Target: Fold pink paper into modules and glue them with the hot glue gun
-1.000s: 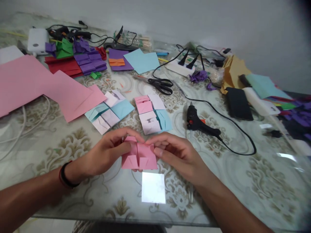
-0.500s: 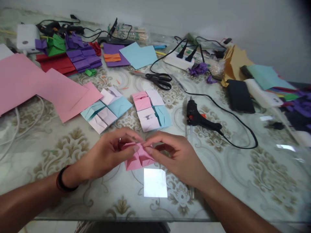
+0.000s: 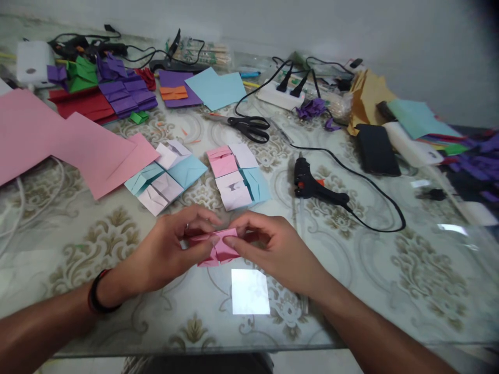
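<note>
Head view: both my hands are closed on one pink folded paper point(image 3: 225, 253), located left of the black glue gun point(image 3: 329, 196) and nearer to me than it. My left hand point(image 3: 166, 254) pinches the piece with the thumb laid on its face. My right hand point(image 3: 273, 249) clamps the opposite side, its thumb just beside the left one. Fingertips behind the paper are partly hidden.

Progress, as judged: creasing is under way and looks incomplete. Folds are present, yet the faces stand tilted rather than lying flat. The underside cannot be inspected. Left of the glue gun, two four-part panels appear already folded: a pink, white and blue panel point(image 3: 234, 192) near it, and a white and blue panel point(image 3: 189, 174) farther left. Several of their flaps gape slightly.

Materials: the held paper is matte, thin and angular, with a crease between the thumbs. Smooth, uncut-looking pink sheets point(image 3: 93, 150) lie farthest left of the glue gun, overlapping. Black-handled scissors point(image 3: 249, 127) rest beyond it, to the left. The gun itself is hard plastic, angled in shape, on a glossy, floral-patterned tabletop point(image 3: 358, 280).
</note>
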`<state>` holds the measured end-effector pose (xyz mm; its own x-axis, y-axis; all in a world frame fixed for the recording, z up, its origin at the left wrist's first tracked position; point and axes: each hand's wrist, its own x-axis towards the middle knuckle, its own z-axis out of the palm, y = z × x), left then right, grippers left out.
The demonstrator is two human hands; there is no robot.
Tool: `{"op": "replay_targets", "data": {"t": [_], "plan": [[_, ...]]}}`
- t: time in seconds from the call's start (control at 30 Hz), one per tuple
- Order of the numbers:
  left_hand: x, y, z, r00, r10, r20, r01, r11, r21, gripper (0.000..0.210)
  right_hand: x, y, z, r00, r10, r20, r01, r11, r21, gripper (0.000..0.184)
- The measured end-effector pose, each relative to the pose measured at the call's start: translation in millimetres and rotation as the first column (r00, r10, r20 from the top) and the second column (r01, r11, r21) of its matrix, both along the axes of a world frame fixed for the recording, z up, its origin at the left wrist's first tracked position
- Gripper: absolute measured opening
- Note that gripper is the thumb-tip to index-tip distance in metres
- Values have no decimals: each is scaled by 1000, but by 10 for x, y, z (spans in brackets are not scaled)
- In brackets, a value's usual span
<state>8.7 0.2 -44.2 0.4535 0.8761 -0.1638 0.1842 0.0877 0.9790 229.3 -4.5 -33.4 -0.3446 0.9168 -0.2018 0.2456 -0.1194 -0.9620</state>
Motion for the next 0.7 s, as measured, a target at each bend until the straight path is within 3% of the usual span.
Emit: {"op": "replay_targets", "data": {"t": [0.2, 0.37, 0.53, 0.7], "plan": [[-8, 25, 54, 982, -90, -164, 101, 993, 59, 24, 3, -6, 10, 1000, 8, -4, -8, 1000, 8, 15], [-25, 30, 84, 981, -115, -155, 124, 991, 46, 20, 26, -2, 39, 999, 32, -5, -32, 999, 35, 19], [-39, 22, 96, 979, -158, -125, 159, 987, 0, 20, 49, 6, 76, 989, 89, 120, -104, 987, 121, 26], [-45, 26, 102, 986, -147, -82, 145, 989, -41, 23, 68, 29, 83, 989, 43, 142, -76, 970, 232, 24]]}}
